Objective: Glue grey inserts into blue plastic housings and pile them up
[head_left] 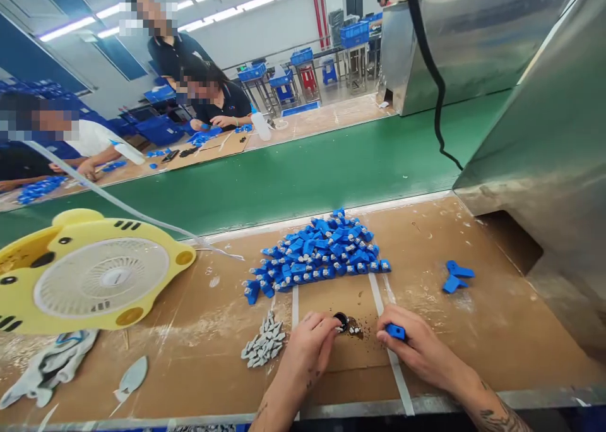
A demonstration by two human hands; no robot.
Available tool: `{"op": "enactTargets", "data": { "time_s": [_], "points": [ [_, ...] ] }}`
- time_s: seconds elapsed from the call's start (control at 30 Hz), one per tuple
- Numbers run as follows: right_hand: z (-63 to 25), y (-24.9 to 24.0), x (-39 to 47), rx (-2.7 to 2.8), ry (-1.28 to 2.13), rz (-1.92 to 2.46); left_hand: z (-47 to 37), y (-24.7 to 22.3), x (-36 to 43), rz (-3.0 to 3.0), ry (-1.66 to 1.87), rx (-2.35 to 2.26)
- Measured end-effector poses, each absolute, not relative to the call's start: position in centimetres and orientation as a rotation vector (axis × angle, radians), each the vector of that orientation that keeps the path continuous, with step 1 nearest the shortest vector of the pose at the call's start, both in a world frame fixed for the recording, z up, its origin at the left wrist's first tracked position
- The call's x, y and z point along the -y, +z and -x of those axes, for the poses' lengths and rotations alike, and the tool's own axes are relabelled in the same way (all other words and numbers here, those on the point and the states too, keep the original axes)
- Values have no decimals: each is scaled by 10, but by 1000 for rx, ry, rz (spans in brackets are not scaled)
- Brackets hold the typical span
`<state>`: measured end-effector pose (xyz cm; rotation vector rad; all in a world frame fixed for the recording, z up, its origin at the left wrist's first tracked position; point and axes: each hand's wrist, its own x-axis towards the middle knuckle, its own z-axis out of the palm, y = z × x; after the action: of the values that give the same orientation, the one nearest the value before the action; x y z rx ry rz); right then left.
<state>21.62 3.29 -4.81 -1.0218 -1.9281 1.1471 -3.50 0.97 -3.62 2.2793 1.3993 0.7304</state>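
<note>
My right hand (pixel 421 343) is closed around a small blue plastic block (pixel 396 331) with a hole in its end. My left hand (pixel 310 343) has its thumb and fingers pinched together at the rim of a small black round cup (pixel 341 321). What those fingertips grip, if anything, is too small to make out. Right beside the cup lie a few tiny white bits (pixel 354 330) among dark specks. A heap of grey flat pieces (pixel 264 342) sits left of my left hand. Beyond both hands a large pile of blue blocks (pixel 317 252) with pale ends spreads over the cardboard-covered table.
A yellow animal-faced fan (pixel 101 274) stands at the left, above a glove (pixel 52 366) and a grey leaf-shaped piece (pixel 132 376). Several blue parts (pixel 457 276) lie at the right, near a metal housing (pixel 544 186). Co-workers sit across the green conveyor belt (pixel 303 173).
</note>
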Motion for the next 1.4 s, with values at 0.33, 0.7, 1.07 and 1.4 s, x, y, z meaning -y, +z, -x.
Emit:
{"op": "enactTargets", "data": {
  "time_s": [0.33, 0.7, 1.07, 1.4],
  "points": [
    [-213, -56, -24, 1851, 1169, 1271, 29, -46, -13, -2357, 528, -1442],
    [-192, -23, -45, 2138, 1444, 1334, 19, -3, -18, -2361, 858, -1161],
    [-180, -10, -52, 2153, 1817, 1093, 5, -4, -22, -2390, 703, -905],
    [-169, -18, -45, 1957, 2052, 1194, 6, 5, -28, -2324, 587, -874]
  ]
}}
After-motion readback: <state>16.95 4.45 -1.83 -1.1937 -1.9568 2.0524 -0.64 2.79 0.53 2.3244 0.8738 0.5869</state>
